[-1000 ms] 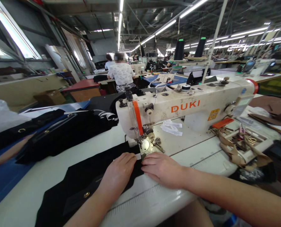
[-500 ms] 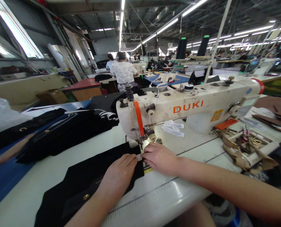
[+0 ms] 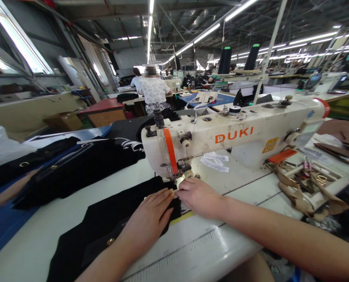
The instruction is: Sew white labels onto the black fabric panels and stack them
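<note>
A black fabric piece with a brass eyelet lies on the sewing machine's bed, its far end beside the needle area. My left hand rests flat on this fabric, fingers stretched toward the needle and thumb apart. Close to the presser foot, my right hand has its fingers curled in a pinch at a small white label. Both hands' fingertips nearly meet there, covering most of the label. Above them stands the white sewing machine.
Loose white labels lie behind my right hand. A tray with brass rings and tan straps sits at the right. More black fabric pieces are stacked at the left. Ahead, a person in a patterned top works at another table.
My left hand has flattened and slid slightly forward over the label, its thumb now spread. The black fabric has shifted slightly right. My right hand stays almost in place.
</note>
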The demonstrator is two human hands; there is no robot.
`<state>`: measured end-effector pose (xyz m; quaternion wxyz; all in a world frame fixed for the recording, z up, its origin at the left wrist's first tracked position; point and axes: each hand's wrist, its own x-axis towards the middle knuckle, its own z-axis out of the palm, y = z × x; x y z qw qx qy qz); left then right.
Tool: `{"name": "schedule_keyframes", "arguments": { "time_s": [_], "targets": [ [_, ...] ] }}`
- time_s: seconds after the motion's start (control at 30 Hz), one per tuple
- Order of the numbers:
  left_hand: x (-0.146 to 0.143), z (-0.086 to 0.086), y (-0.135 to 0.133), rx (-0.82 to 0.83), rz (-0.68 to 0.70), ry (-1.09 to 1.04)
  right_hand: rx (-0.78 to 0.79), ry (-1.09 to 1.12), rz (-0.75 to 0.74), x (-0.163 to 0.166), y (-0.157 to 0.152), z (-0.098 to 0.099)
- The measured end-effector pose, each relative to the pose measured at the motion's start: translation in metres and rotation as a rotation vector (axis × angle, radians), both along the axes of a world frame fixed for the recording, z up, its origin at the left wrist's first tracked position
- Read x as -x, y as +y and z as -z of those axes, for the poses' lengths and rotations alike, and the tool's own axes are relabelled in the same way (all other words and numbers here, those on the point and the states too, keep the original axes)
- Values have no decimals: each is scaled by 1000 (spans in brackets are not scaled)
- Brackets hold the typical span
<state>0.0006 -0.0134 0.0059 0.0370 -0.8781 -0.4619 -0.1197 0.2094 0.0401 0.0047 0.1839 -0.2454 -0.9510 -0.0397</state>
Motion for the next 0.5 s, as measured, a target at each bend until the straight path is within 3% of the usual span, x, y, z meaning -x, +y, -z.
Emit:
{"name": "schedule_keyframes", "arguments": {
  "time_s": [0.2, 0.5],
  "targets": [
    [-1, 4, 13, -39, -5, -14, 12, -24, 66, -3, 6, 2],
    [-4, 3, 14, -59, -5, -19, -8, -12, 47, -3, 3, 3]
  ]
}}
